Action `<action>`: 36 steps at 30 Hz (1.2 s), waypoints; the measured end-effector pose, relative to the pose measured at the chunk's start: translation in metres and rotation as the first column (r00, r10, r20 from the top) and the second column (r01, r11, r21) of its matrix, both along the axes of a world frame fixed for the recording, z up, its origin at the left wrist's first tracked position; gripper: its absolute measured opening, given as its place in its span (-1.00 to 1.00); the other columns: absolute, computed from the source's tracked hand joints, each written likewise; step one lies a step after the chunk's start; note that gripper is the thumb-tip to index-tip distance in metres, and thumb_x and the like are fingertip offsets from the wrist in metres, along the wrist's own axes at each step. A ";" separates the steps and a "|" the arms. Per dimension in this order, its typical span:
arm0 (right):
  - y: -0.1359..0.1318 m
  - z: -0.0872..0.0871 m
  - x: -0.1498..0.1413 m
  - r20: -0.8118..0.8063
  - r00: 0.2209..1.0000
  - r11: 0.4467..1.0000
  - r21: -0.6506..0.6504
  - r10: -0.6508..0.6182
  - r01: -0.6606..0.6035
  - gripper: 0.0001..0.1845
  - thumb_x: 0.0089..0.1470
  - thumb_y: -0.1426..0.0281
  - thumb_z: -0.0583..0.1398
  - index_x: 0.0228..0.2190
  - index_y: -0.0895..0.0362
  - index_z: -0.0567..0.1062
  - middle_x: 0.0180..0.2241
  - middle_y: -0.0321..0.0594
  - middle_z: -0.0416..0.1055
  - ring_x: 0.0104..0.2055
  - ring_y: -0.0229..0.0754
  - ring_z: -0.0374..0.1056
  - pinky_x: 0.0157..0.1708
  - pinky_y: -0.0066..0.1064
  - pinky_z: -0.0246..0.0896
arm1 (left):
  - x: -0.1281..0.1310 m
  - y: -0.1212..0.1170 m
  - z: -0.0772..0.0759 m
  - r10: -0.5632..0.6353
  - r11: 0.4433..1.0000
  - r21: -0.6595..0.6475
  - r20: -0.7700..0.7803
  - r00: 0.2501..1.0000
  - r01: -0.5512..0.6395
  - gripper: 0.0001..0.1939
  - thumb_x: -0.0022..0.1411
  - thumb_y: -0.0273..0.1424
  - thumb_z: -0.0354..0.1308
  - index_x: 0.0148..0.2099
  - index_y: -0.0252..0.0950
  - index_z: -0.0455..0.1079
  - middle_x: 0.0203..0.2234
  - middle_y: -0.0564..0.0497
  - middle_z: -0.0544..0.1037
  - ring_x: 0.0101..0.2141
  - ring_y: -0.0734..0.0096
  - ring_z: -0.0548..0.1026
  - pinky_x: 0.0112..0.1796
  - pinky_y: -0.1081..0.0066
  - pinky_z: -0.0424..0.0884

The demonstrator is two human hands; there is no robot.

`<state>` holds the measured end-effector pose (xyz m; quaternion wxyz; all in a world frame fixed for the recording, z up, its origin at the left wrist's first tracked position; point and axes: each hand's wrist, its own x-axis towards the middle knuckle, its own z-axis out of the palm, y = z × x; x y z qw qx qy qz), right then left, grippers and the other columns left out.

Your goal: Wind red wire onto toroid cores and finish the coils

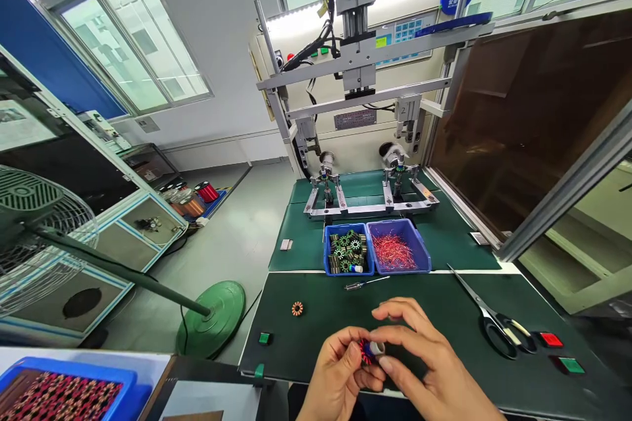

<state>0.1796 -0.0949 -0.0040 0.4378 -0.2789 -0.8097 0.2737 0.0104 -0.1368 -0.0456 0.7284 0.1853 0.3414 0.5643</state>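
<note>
In front of me, above the near edge of the green table, my left hand (340, 368) pinches a small wound stator core (364, 351) with red windings. A short white-and-blue cylinder (377, 348) sticks out of its right side. The thumb and index finger of my right hand (427, 355) close around that cylinder, while its other fingers are raised. My fingers hide part of the core. Beyond my hands lies a thin screwdriver-like tool (365, 283) with a slim metal shaft. To the left, an orange-toned stator core (297, 308) lies flat on the table.
Green stator cores fill a blue bin (326, 270), beside a bin (425, 262) of red wire pieces. Scissors (494, 322) and red (551, 339) and green (571, 365) buttons are at right. A winding machine (370, 207) stands behind; a blue tray (129, 381) sits lower left.
</note>
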 end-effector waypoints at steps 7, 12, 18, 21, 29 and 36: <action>0.034 -0.015 -0.011 -0.045 0.970 0.960 0.141 -0.238 0.242 -0.90 0.22 0.34 0.20 -0.24 0.00 0.53 -0.11 -0.12 0.45 0.09 0.05 0.25 0.00 -0.10 0.31 | -0.011 0.002 0.002 0.258 0.965 0.038 -0.272 0.927 -0.258 -0.58 -0.05 -0.13 0.48 -0.24 -0.35 0.61 -0.41 -0.09 0.64 -0.55 0.49 0.53 -0.55 0.55 0.44; 0.096 -0.046 -0.051 0.020 0.930 0.929 0.057 -0.366 0.364 -0.85 0.14 0.22 0.26 -0.36 -0.04 0.63 -0.23 -0.12 0.50 -0.07 0.11 0.27 -0.05 0.10 0.23 | -0.025 0.006 0.017 0.353 0.928 -0.071 -0.143 0.924 -0.366 -0.53 -0.22 -0.21 0.57 -0.25 -0.35 0.61 -0.32 -0.16 0.68 -0.55 0.54 0.51 -0.54 0.58 0.40; 0.098 -0.053 -0.054 0.053 0.927 0.929 0.011 -0.371 0.371 -0.82 0.09 0.22 0.26 -0.33 0.00 0.65 -0.08 -0.03 0.49 0.07 0.25 0.19 -0.01 0.29 0.12 | -0.033 0.009 0.023 0.375 0.923 -0.095 0.021 0.927 -0.372 -0.54 -0.16 -0.19 0.55 -0.23 -0.35 0.60 -0.28 -0.16 0.69 -0.41 0.38 0.62 -0.36 0.48 0.55; 0.067 -0.040 -0.041 0.024 0.972 0.971 -0.042 -0.234 0.235 -0.75 0.16 0.17 0.21 -0.22 0.00 0.62 -0.07 -0.08 0.50 0.02 0.08 0.33 0.00 0.07 0.31 | -0.028 0.010 0.025 0.328 0.944 -0.074 0.077 0.941 -0.323 -0.59 -0.13 -0.29 0.55 -0.22 -0.32 0.57 -0.33 -0.09 0.68 -0.36 0.34 0.65 -0.31 0.45 0.57; 0.012 -0.013 -0.043 -0.287 0.938 0.964 -0.233 -0.192 0.126 -0.80 0.17 0.18 0.28 -0.42 -0.07 0.67 -0.24 -0.15 0.57 -0.04 -0.01 0.40 -0.08 -0.13 0.41 | 0.003 0.007 0.027 0.183 0.983 -0.042 0.148 0.972 -0.179 -0.69 -0.08 -0.39 0.54 -0.29 -0.33 0.54 -0.45 0.07 0.59 -0.42 0.50 0.59 -0.34 0.50 0.58; 0.015 -0.005 -0.026 -0.323 0.932 0.980 -0.159 -0.166 0.119 -0.86 0.16 0.15 0.29 -0.33 -0.12 0.66 -0.22 -0.20 0.59 0.00 -0.03 0.38 -0.07 -0.16 0.42 | 0.003 -0.001 0.023 0.101 0.995 -0.013 0.183 0.978 -0.100 -0.74 0.03 -0.34 0.47 -0.23 -0.32 0.56 -0.41 -0.03 0.67 -0.42 0.37 0.66 -0.37 0.49 0.60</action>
